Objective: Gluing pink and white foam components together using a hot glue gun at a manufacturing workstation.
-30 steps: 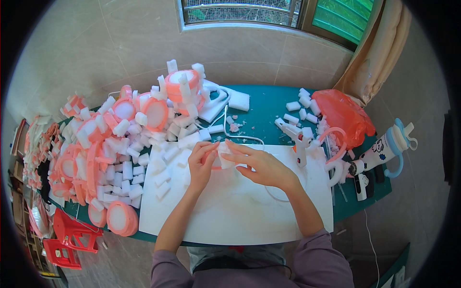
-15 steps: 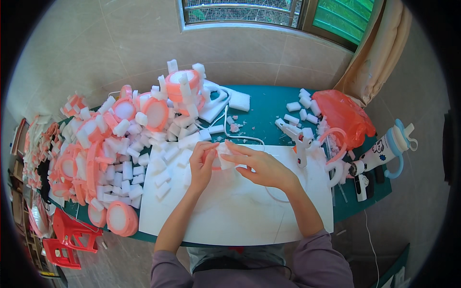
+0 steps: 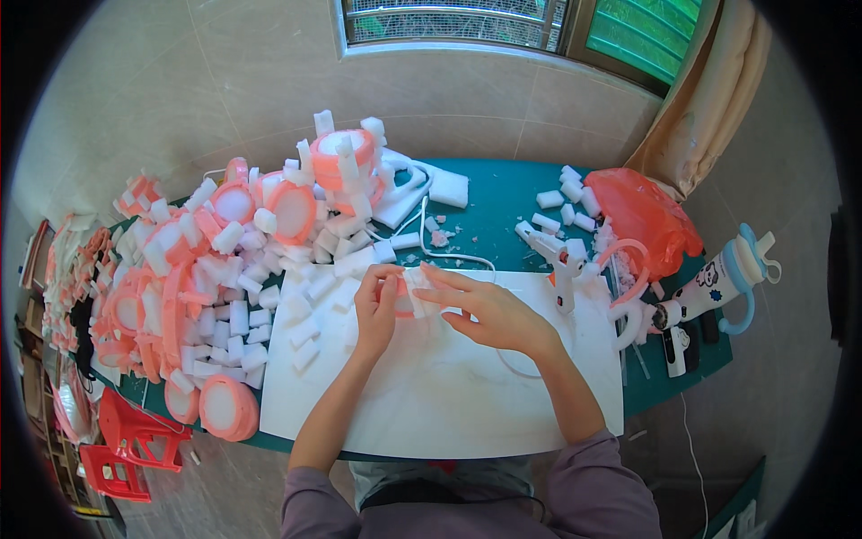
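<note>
Pink ring [image 3: 401, 298] w/ white foam block [image 3: 418, 286] pinched between my left hand [image 3: 375, 304] & right hand [image 3: 489, 310], fingers curled, over the white board [image 3: 431, 395]. Same as 0.5 s ago, barely moved.

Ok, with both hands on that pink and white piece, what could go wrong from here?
The glue gun stands on the white sheet close beside the right hand; a sideways move could bump it. The heap of foam blocks and pink rings crowds the left hand, so a nudge might send pieces sliding. The piece is small; the grip could slip.
</note>
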`<act>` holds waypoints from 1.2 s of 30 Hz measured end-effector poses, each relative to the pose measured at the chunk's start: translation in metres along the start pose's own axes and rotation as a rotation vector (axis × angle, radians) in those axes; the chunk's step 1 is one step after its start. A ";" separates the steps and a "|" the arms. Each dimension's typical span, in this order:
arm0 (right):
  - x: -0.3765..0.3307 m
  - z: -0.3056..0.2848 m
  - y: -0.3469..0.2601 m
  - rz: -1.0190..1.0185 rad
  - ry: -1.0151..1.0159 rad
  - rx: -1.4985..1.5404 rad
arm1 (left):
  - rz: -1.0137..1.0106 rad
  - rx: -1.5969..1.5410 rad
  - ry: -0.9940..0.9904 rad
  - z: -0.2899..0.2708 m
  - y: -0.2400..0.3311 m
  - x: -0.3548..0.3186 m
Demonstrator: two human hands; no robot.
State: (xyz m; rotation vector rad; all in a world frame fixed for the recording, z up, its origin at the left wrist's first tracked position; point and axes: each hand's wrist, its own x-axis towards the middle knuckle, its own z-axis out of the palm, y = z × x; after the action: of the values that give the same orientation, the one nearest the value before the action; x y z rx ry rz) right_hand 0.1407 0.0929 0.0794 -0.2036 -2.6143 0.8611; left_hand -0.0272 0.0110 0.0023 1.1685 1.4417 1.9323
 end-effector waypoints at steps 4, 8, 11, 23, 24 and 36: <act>-0.001 0.000 0.002 0.008 -0.008 0.008 | -0.033 -0.045 0.040 0.002 0.003 0.000; 0.000 0.000 0.000 0.001 -0.009 0.003 | -0.015 -0.041 0.088 0.004 0.004 0.002; 0.000 0.000 -0.001 0.013 -0.017 0.001 | -0.018 -0.147 0.104 0.003 0.002 0.004; 0.000 0.000 -0.001 0.025 -0.022 -0.010 | -0.226 -0.311 0.269 -0.002 0.002 0.010; 0.000 0.000 -0.001 0.020 -0.026 -0.004 | -0.226 -0.311 0.270 -0.003 0.001 0.011; -0.001 -0.010 -0.006 0.068 -0.052 -0.024 | -0.226 -0.301 0.387 -0.013 -0.016 0.015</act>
State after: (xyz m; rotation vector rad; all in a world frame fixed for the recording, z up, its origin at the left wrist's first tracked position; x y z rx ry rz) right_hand 0.1458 0.0936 0.0902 -0.2822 -2.6806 0.8699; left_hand -0.0481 0.0215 -0.0088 0.4934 1.3298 2.1914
